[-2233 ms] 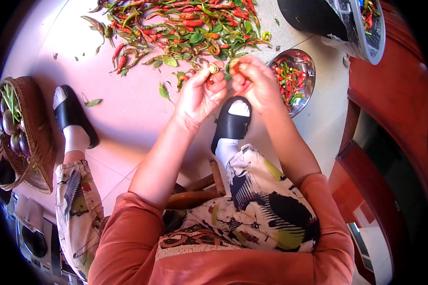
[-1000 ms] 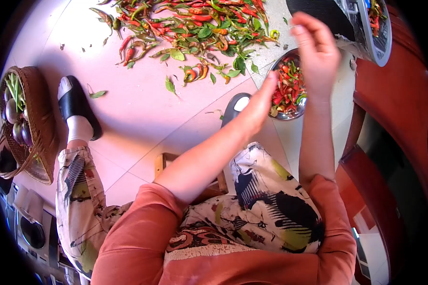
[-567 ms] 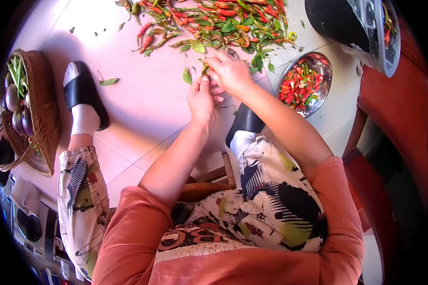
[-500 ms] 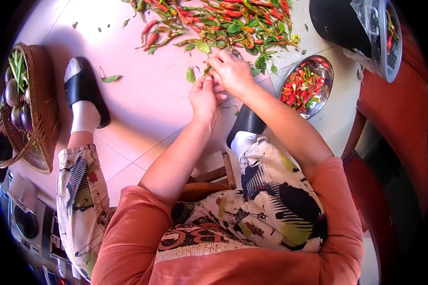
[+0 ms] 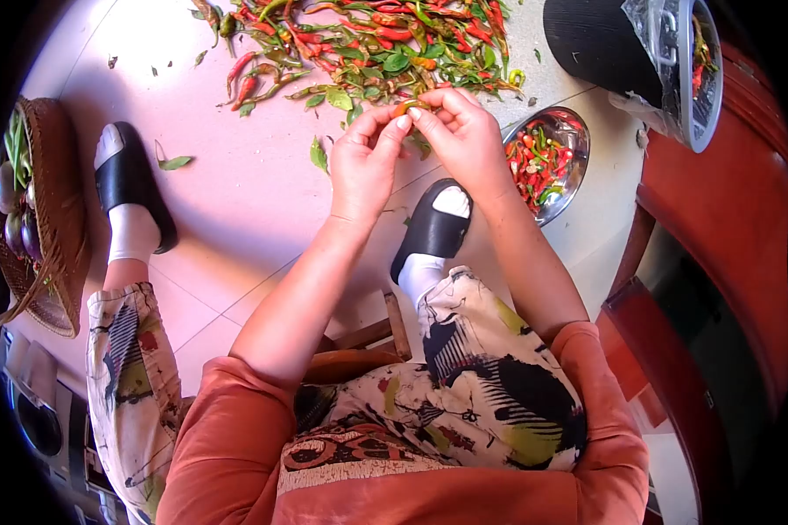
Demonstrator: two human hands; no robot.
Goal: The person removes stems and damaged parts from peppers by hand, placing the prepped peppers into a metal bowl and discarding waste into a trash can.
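Between my two hands is a small orange-green chili pepper (image 5: 409, 107), pinched at both ends by thumbs and fingertips. My left hand (image 5: 365, 164) is closed on its left end, and my right hand (image 5: 467, 144) grips the other end. Just beyond my fingers spreads a pile of red and green chili peppers (image 5: 385, 35) mixed with leaves and stems on the tiled floor. To the right of my right hand sits a shiny metal bowl (image 5: 578, 179) holding loose red and green chili peppers (image 5: 538, 162).
At the far left stands a woven basket (image 5: 64, 188) with purple eggplants (image 5: 13, 232) and green stalks. A black bin (image 5: 595, 44) with a plastic liner is at upper right, beside red-brown wooden furniture (image 5: 718, 201). My black slippers (image 5: 136, 179) rest on the floor.
My hands have come up from the pile's edge and turned, so the chili pepper now shows between them. The whole view has shifted slightly, and my right-side slipper is more exposed.
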